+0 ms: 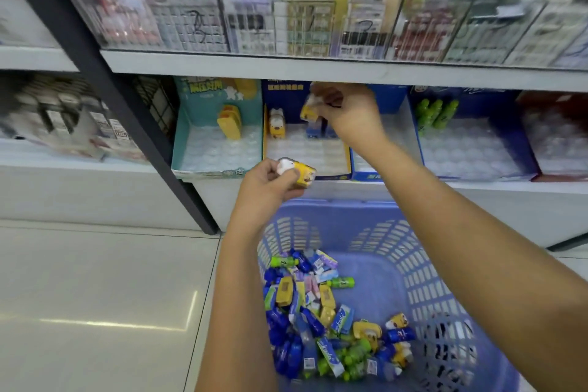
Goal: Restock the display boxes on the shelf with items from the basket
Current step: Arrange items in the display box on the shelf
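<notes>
A blue plastic basket stands on the floor below the shelf, holding several small blue, yellow and green items. My left hand grips a yellow and white dog-shaped item just in front of the yellow-edged display box. Inside that box, my right hand pinches another yellow and white item above the tray. A yellow dog item and blue items stand at the back of that box.
A teal display box with a yellow item sits to the left. To the right is a blue box with green bottles. The upper shelf overhangs the boxes. A black post slants down at left.
</notes>
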Demonstrator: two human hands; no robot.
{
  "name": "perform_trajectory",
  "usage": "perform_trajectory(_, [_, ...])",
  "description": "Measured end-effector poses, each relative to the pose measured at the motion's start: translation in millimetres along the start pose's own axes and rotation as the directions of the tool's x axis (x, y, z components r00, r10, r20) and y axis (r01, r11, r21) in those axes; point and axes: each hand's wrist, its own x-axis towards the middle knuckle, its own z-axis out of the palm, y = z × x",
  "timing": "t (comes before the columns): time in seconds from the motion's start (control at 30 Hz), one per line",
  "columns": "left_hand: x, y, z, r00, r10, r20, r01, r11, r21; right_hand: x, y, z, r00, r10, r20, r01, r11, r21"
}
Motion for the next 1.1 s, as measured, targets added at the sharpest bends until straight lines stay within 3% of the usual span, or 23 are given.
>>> perform_trajectory(0.1, [2.5, -0.6, -7.3, 0.998, 0.003, -0.066, -0.004, 1.0, -0.018, 24.8, 6.9, 23.7, 0.999, 0.005, 0.053, 0.005, 0.982, -0.191])
perform_trajectory(0.3, [4.9, 3.6, -7.9, 0.999, -0.007, -0.041, 0.001, 0.991, -0.135, 39.9, 22.0, 43.1, 0.971, -0.049, 0.236, 0.146, 0.897, -0.417])
perform_trajectory(0.7, [21.4, -1.5, -3.9, 0.993, 0.049, -0.111, -0.048, 0.999, 0.012, 44.6, 27.2, 41.9, 0.962, -0.083, 0.259, 0.184, 0.901, -0.394])
perform_trajectory(0.87, [27.4, -5.0, -0.8, 0.992, 0.035, -0.12, -0.032, 0.999, 0.026, 47.4, 29.1, 40.8, 0.967, -0.005, 0.253, 0.087, 0.946, -0.312])
perform_trajectory(1.1, [34.1, -9.0, 3.4, 0.989, 0.064, -0.134, -0.056, 0.997, 0.06, 54.3, 28.0, 46.4, 0.94, 0.008, 0.342, 0.168, 0.861, -0.48])
